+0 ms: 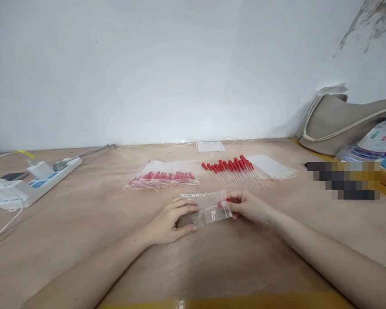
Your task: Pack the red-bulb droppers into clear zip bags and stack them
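A clear zip-lock bag [209, 210] lies flat on the table in front of me. My left hand [172, 218] grips its left end, fingers along the top and thumb at the lower edge. At the bag's right end, the fingers of my right hand [244, 207] are closed on a dropper, whose red rubber bulb [223, 202] shows by the zip edge. The clear tube seems to lie inside the bag, though I cannot make out how many droppers are there. Just beyond, a fan of red-bulbed glass droppers [233, 169] lies on the table.
Filled bags with red bulbs [162, 175] overlap at the back left. A stack of flat bags [272, 167] lies right of the loose droppers; a single bag [210, 146] is near the wall. A power strip [40, 184] with cables is left, a grey bag [344, 122] right.
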A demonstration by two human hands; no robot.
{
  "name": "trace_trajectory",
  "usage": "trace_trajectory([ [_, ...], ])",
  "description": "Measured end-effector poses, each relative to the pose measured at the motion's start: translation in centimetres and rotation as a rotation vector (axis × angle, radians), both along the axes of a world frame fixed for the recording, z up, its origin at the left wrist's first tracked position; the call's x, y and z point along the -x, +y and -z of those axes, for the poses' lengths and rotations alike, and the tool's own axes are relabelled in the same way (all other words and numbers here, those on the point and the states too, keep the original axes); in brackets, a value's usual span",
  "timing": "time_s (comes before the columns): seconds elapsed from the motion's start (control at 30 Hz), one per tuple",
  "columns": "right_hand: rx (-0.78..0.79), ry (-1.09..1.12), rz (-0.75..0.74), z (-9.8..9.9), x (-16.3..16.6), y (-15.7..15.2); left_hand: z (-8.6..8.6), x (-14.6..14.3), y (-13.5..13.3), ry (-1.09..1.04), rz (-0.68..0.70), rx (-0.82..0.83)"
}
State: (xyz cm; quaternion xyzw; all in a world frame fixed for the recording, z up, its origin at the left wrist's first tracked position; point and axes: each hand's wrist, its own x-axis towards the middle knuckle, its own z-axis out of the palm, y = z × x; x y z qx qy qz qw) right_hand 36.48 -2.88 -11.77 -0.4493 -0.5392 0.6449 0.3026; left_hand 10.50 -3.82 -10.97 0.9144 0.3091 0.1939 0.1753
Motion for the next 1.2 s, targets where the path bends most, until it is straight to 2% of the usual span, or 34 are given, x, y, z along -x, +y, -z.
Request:
trace_trajectory([
  [0.1,0.063,0.021,-0.02,-0.2,0.3,-0.3,0.0,0.0,0.0,0.01,0.001,-0.001],
  [0.37,0.011,0.19,0.363,0.8,0.5,0.1,-0.1,0.2,0.1,0.033,0.007,-0.01],
  [0.47,-0.051,0.231,0.41,1.2,0.3,0.3,-0.1,0.1,0.1,0.035,0.013,-0.01],
  [0.63,-0.04,0.261,0.269,1.2,-0.3,0.2,0.1,0.2,0.2,0.03,0.012,-0.006],
  [0.73,-0.02,0.165,0.096,0.7,-0.9,0.3,0.3,0.3,0.3,0.018,0.018,-0.01],
  [0.83,-0.188,0.055,-0.116,0.0,-1.3,0.4,0.4,0.4,0.4,0.023,0.018,-0.015],
  [0.9,-0.323,-0.019,-0.191,-0.3,-1.4,0.4,0.4,0.3,0.3,0.03,0.018,-0.018],
  [1.0,-0.391,-0.127,-0.135,0.0,-1.3,0.5,0.4,0.3,0.3,0.04,0.013,-0.015],
  [1.1,-0.297,-0.166,-0.002,0.8,-1.3,0.7,0.3,0.3,0.3,0.044,0.011,-0.011],
  [1.2,-0.255,-0.171,0.024,1.0,-1.3,0.7,0.2,0.2,0.2,0.025,0.013,-0.007],
])
